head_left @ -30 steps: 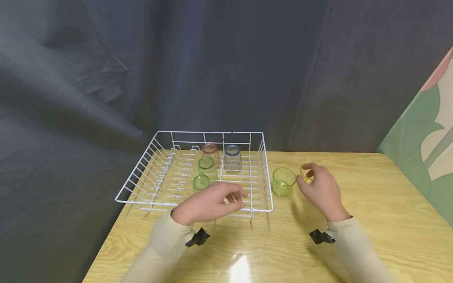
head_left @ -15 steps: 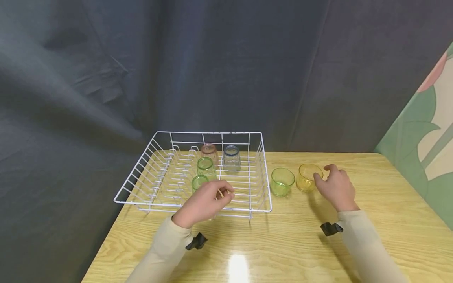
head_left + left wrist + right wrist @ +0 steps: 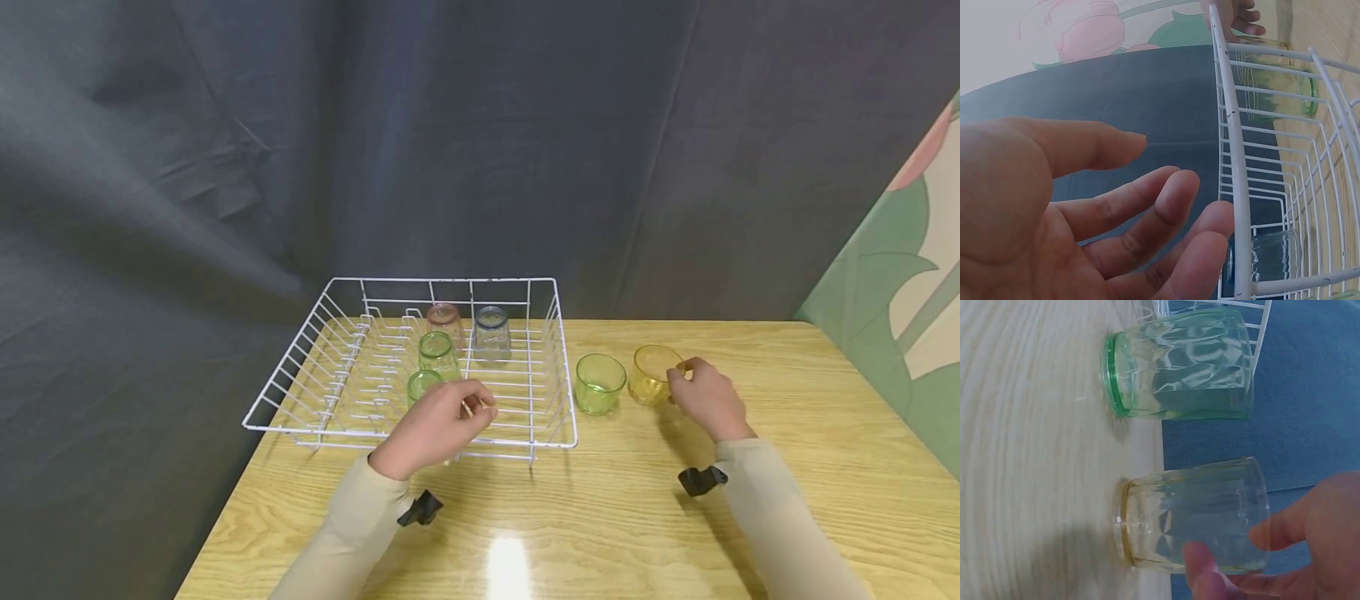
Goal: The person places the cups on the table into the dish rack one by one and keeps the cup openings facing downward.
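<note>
My right hand (image 3: 708,402) is at the right side of a yellow glass (image 3: 651,385) that stands upright on the table. In the right wrist view the thumb overlaps the rim and the bent fingers lie against the side, pinching the yellow glass there. A green glass (image 3: 598,392) stands upright just left of it. Over the front of the white wire dish rack (image 3: 536,446), my left hand (image 3: 438,423) hovers with loosely bent fingers and nothing in them. It partly hides the nearest upturned green glass (image 3: 422,385).
Inside the rack another green glass (image 3: 438,354), a pink glass (image 3: 446,321) and a blue glass (image 3: 492,336) sit upside down. A dark curtain (image 3: 510,167) hangs behind the wooden table (image 3: 600,517), with a flower-patterned panel (image 3: 911,317) at right.
My right hand drew back right from the yellow glass with fingers parted, then came back to its rim. My left hand shifted slightly left over the rack.
</note>
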